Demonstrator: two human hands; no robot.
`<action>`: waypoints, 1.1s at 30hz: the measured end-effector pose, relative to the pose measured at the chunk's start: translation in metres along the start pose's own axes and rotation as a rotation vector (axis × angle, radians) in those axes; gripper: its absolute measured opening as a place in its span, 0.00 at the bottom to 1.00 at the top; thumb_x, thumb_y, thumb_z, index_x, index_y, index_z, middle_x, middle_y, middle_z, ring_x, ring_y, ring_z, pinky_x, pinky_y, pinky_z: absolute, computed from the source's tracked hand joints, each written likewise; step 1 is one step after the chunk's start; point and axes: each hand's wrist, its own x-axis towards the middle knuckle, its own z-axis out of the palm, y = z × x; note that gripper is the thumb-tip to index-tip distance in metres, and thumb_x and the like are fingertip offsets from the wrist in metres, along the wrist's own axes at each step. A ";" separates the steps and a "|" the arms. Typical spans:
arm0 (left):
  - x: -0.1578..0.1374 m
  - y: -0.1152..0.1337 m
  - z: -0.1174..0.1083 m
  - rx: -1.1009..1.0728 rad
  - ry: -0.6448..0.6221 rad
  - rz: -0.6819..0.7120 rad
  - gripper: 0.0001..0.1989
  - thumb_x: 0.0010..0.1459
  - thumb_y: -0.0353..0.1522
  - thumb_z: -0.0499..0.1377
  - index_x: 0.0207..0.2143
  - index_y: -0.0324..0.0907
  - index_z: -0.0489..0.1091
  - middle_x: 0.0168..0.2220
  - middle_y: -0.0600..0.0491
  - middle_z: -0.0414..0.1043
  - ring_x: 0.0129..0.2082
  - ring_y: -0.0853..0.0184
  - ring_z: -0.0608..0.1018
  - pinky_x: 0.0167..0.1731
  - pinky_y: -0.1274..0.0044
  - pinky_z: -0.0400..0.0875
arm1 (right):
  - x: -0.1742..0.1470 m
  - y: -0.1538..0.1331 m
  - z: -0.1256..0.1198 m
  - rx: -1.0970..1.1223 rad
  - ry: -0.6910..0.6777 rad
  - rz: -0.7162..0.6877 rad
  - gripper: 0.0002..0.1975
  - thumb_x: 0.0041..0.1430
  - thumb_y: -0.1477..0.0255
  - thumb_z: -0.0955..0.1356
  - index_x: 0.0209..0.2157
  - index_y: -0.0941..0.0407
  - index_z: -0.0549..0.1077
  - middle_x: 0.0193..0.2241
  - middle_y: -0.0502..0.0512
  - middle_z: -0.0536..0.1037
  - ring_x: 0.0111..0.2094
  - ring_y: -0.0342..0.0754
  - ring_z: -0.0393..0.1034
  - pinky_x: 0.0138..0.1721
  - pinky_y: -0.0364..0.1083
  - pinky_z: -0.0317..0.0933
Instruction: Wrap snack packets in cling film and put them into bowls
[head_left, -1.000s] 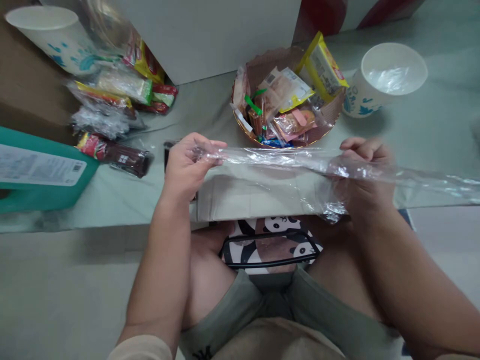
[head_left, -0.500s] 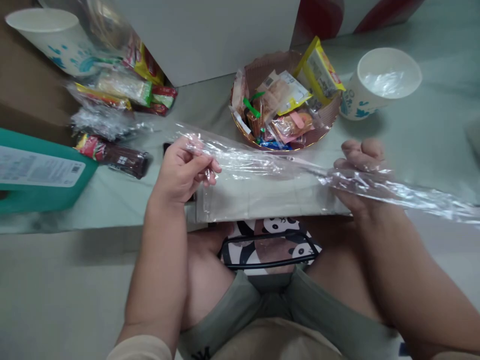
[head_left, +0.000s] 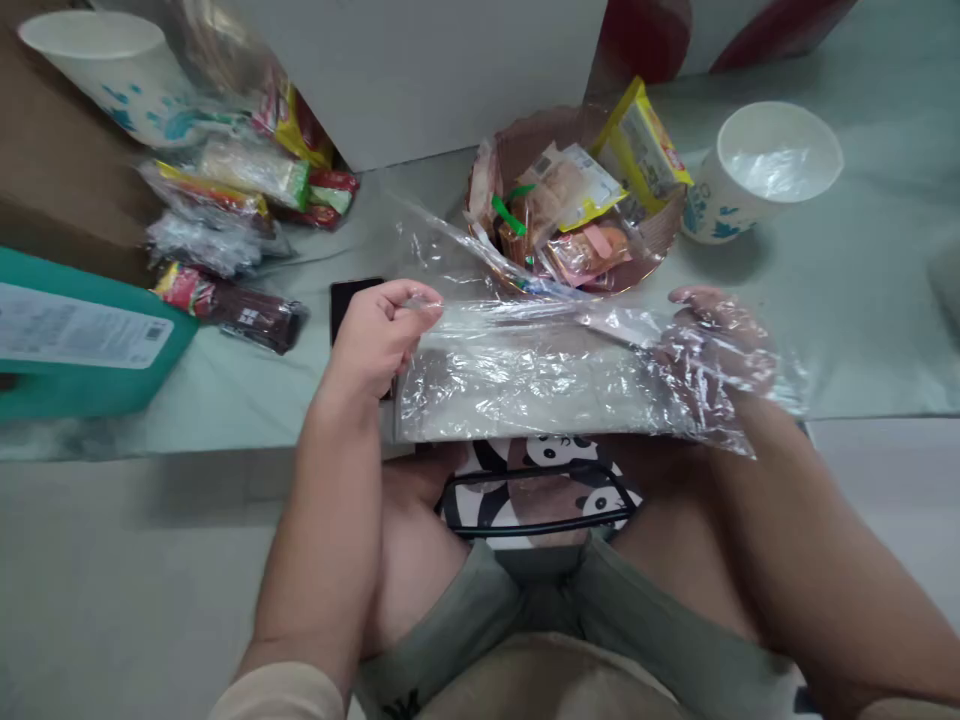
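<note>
A clear, crinkled plastic bag [head_left: 517,365] stretches between my hands at the table's front edge, shiny with creases. My left hand [head_left: 379,335] pinches its left edge between thumb and fingers. My right hand [head_left: 716,345] is at the other end, fingers curled, with the film draped over fingers and palm; whether it is inside the bag or behind it I cannot tell. A dark phone-like slab [head_left: 346,300] lies partly hidden beneath my left hand. Just beyond the film is a pinkish scalloped bowl [head_left: 658,245] of wrapped snacks [head_left: 589,250].
To the right of the bowl stands a paper cup [head_left: 750,190] with clear plastic inside; another paper cup [head_left: 112,80] is at far left. Several packaged snacks [head_left: 247,180] lie beside a teal box [head_left: 150,370]. A white box [head_left: 450,70] stands behind.
The plastic has gone from a thin twisted strip trailing off to the right to a wider sheet hanging down between my hands. Its right end now covers my right hand.
</note>
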 end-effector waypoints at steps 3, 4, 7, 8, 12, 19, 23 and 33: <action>0.003 -0.007 -0.001 0.070 0.059 0.109 0.04 0.52 0.30 0.67 0.33 0.43 0.78 0.13 0.63 0.54 0.11 0.76 0.56 0.13 0.80 0.47 | -0.005 -0.011 0.012 0.037 0.175 0.068 0.12 0.46 0.63 0.72 0.32 0.55 0.75 0.14 0.42 0.64 0.12 0.39 0.55 0.13 0.42 0.48; 0.004 -0.009 -0.001 0.088 0.069 0.161 0.04 0.52 0.30 0.68 0.33 0.43 0.79 0.14 0.62 0.56 0.13 0.76 0.58 0.14 0.80 0.49 | -0.006 -0.014 0.015 0.028 0.229 0.067 0.13 0.44 0.64 0.72 0.32 0.56 0.76 0.15 0.43 0.66 0.13 0.39 0.57 0.13 0.41 0.49; 0.008 -0.014 0.000 0.103 0.080 0.322 0.04 0.51 0.31 0.70 0.32 0.43 0.81 0.24 0.56 0.67 0.24 0.74 0.69 0.20 0.83 0.61 | -0.007 -0.018 0.020 -0.016 0.274 0.053 0.13 0.41 0.66 0.73 0.32 0.56 0.76 0.16 0.43 0.67 0.14 0.39 0.60 0.15 0.41 0.51; 0.009 -0.015 0.001 0.078 0.072 0.358 0.05 0.51 0.34 0.71 0.31 0.44 0.81 0.29 0.54 0.70 0.29 0.72 0.73 0.23 0.83 0.65 | -0.007 -0.018 0.020 -0.011 0.266 0.053 0.13 0.40 0.66 0.73 0.32 0.55 0.76 0.16 0.43 0.67 0.13 0.39 0.59 0.15 0.41 0.50; 0.011 -0.017 0.003 -0.158 0.007 0.390 0.13 0.49 0.43 0.73 0.32 0.45 0.82 0.44 0.49 0.72 0.37 0.69 0.78 0.25 0.81 0.75 | -0.003 -0.012 0.013 0.096 0.156 0.018 0.18 0.39 0.65 0.75 0.35 0.52 0.72 0.14 0.41 0.66 0.12 0.40 0.55 0.13 0.41 0.49; 0.006 -0.012 0.006 -0.260 0.048 0.275 0.10 0.47 0.34 0.72 0.21 0.40 0.76 0.46 0.49 0.73 0.27 0.72 0.80 0.14 0.84 0.69 | 0.001 -0.008 0.002 0.291 0.010 -0.053 0.21 0.37 0.63 0.79 0.27 0.50 0.66 0.16 0.41 0.67 0.13 0.39 0.54 0.14 0.41 0.48; 0.008 -0.014 0.007 -0.276 0.045 0.288 0.12 0.45 0.31 0.71 0.18 0.39 0.72 0.46 0.49 0.74 0.30 0.70 0.80 0.16 0.83 0.70 | 0.001 -0.006 -0.002 0.319 -0.021 -0.057 0.15 0.37 0.68 0.77 0.22 0.52 0.68 0.23 0.47 0.72 0.17 0.40 0.61 0.18 0.43 0.52; 0.006 -0.004 0.003 -0.371 0.012 0.255 0.15 0.56 0.38 0.61 0.23 0.40 0.81 0.39 0.44 0.78 0.37 0.63 0.81 0.35 0.73 0.77 | -0.006 -0.007 0.003 0.236 -0.045 0.014 0.18 0.46 0.54 0.74 0.21 0.54 0.71 0.23 0.52 0.70 0.22 0.43 0.67 0.23 0.46 0.57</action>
